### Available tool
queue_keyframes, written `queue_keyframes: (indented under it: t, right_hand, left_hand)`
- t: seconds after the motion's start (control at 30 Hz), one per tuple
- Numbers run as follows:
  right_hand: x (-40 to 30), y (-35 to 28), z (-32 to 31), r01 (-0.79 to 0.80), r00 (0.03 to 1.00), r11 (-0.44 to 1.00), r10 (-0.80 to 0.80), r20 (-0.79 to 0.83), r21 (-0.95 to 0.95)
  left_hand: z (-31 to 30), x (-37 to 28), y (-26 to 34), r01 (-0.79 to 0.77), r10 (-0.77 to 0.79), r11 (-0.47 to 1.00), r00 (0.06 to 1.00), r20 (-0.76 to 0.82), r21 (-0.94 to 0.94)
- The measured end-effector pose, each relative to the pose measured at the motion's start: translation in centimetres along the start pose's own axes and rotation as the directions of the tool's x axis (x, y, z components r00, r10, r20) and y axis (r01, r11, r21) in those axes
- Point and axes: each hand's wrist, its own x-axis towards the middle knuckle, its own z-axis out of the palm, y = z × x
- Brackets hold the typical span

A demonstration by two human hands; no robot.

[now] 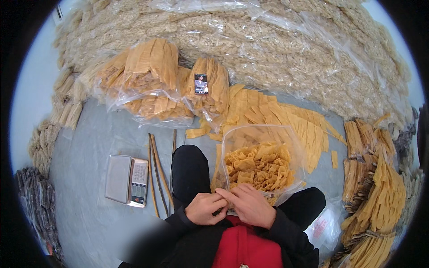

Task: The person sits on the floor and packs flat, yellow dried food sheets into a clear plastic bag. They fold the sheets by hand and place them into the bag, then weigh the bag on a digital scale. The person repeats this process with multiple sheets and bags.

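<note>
A clear plastic bag (231, 144) stands open between my knees, filled with curled yellow dried pieces (258, 164) that look like dried food sheets. My left hand (206, 208) is at the bag's near edge, thumb and fingertips pinched together. Beside it my right hand (251, 206) lies over the near rim, its fingers pointing left and meeting the left fingertips. Something small may be between the fingers, but they hide it. Flat yellow strips (301, 134) are spread on the floor beyond the bag.
A digital scale (118, 179) and several thin sticks (157, 167) lie left of my knee. Bagged sheet bundles (150, 67) stand ahead, one bearing a smartphone (201, 83). Wrapped pale bundles (234, 40) form a wall behind. More yellow bundles (385, 187) and a plastic bag (321, 227) are at right.
</note>
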Motion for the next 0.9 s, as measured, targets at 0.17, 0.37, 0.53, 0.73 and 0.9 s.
queue_keyframes:
  t: [0.17,0.37,0.53,0.73,0.9]
  right_hand:
    - [0.3,1.2,0.2,0.033,0.999,0.998,-0.035,0.033,0.046]
    - [0.2,1.7,0.5,0.05,0.999,0.999,-0.05,0.008,0.007]
    - [0.2,1.8,0.7,0.006,0.999,1.0,-0.006,-0.035,-0.013]
    - [0.7,1.6,1.0,0.007,0.998,1.0,-0.008,-0.057,-0.02]
    - [0.7,1.7,1.1,0.018,0.999,1.0,-0.019,-0.038,-0.015]
  left_hand:
    - [-0.3,-0.1,0.0,0.009,-0.01,0.999,1.0,0.016,0.036]
    - [0.4,-0.5,0.2,0.14,-0.142,0.99,0.983,-0.119,-0.028]
    - [0.0,-0.7,0.2,0.336,-0.334,0.942,0.934,-0.128,-0.005]
    - [0.1,-0.6,-0.2,0.229,-0.224,0.966,0.973,-0.055,0.117]
    - [0.4,-0.7,-0.6,0.245,-0.241,0.969,0.967,-0.076,0.039]
